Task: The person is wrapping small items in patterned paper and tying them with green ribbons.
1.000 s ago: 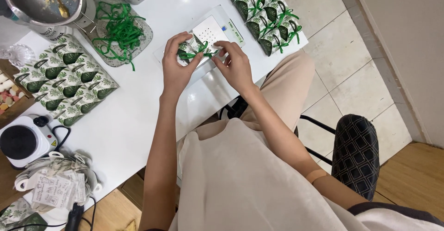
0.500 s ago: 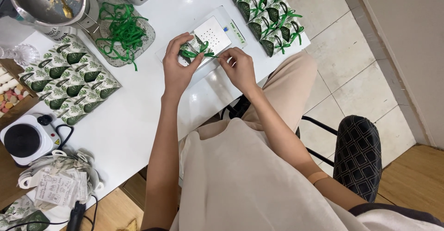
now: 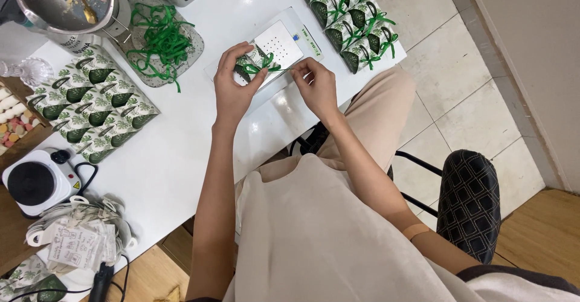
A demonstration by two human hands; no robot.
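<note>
My left hand grips a small green-and-white leaf-patterned gift box with a green ribbon bow on top, held just above a white flat scale on the white table. My right hand is beside the box on its right, fingers curled, pinching the end of the green ribbon; the thin ribbon end itself is barely visible.
Several finished ribboned boxes lie at the table's far right corner. Unribboned leaf-patterned boxes lie at left. A tray of loose green ribbons, a metal pot, a small hotplate, paper tags and a black chair surround me.
My right hand has drawn away to the right from the box, pulling the ribbon. My left hand keeps holding the box over the scale.
</note>
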